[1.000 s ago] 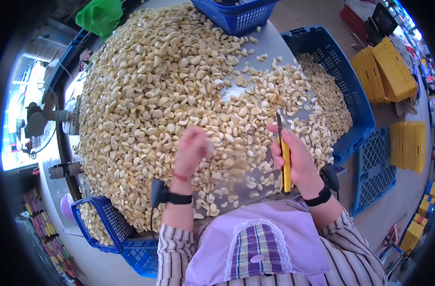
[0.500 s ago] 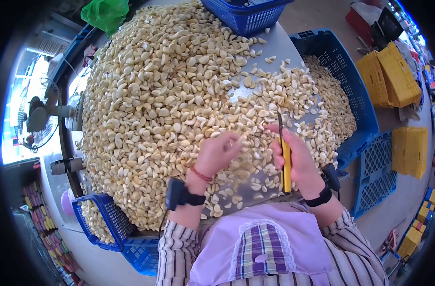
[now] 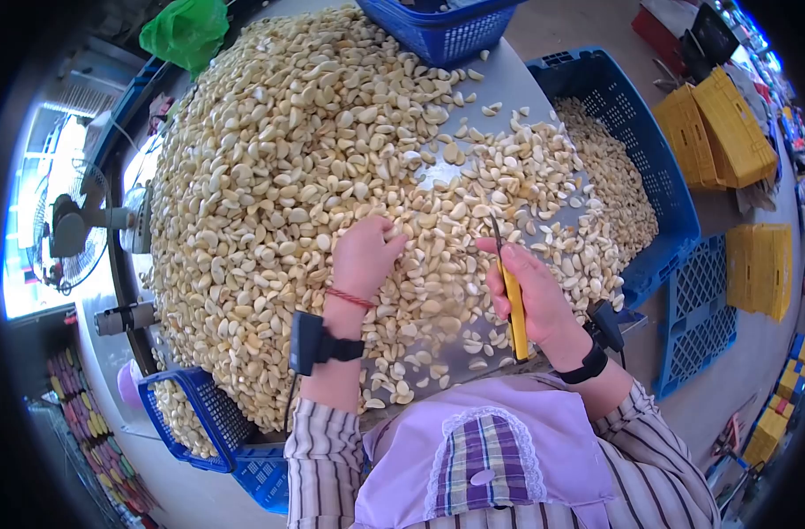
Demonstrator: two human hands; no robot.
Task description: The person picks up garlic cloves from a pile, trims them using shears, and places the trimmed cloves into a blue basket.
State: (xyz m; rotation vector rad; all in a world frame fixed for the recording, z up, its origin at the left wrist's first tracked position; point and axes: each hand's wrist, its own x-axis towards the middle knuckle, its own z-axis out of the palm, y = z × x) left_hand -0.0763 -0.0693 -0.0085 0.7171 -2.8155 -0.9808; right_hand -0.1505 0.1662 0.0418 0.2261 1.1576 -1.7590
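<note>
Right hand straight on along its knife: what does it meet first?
Probably the pale pieces just beyond the blade tip of the knife in the right hand. The left hand lies off to the side. Depth is unclear: the blade might pass over them.

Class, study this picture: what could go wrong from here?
The knife has a bare blade, and the right hand holding it is ungloved, so a slip might cut a finger. Pale pieces lie loose near the table's front edge, where an arm could knock some off.
</note>
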